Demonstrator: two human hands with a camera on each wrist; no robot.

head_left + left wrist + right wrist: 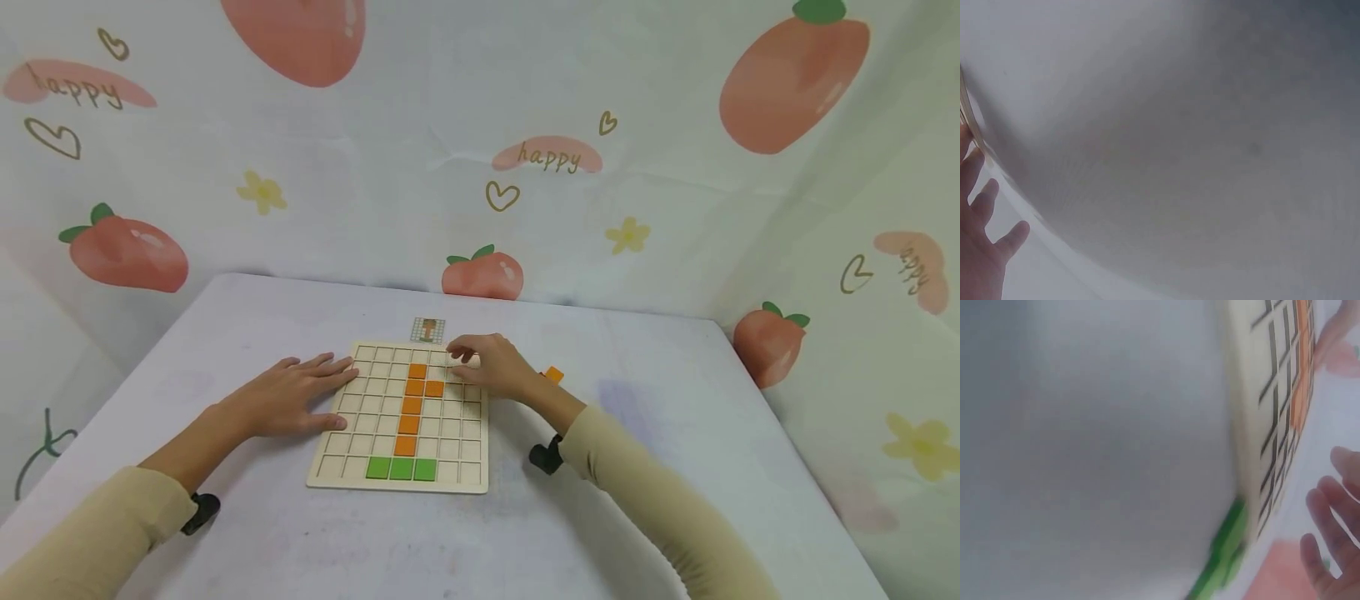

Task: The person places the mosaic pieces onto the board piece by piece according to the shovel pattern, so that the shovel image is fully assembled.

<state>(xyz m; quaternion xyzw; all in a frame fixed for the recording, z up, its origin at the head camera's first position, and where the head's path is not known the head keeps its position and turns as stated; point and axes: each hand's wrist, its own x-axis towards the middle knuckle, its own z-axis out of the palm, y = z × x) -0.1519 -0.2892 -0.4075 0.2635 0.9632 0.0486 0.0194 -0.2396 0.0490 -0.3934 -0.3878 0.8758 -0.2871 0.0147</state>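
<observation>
A wooden grid board [457, 450] lies on the table. Several orange tiles [410, 406] run up one column, with a single orange tile [434, 389] beside them to the right. Three green tiles [401, 468] fill part of the nearest row. My left hand [288, 398] rests at the board's left edge, fingers straight and spread, fingertips touching the rim. Over the board's far right corner is my right hand [491, 365], its fingers loosely bent and apart. Nothing shows between the fingers of the right hand [1338, 531] in the right wrist view.
A small card [428, 330] with a grid picture lies just beyond the board. Loose orange tiles [553, 375] lie right of the board, partly behind the right forearm. Blurred green pieces [1225, 550] lie beside the board in the right wrist view. A printed cloth [390, 183] hangs behind the table.
</observation>
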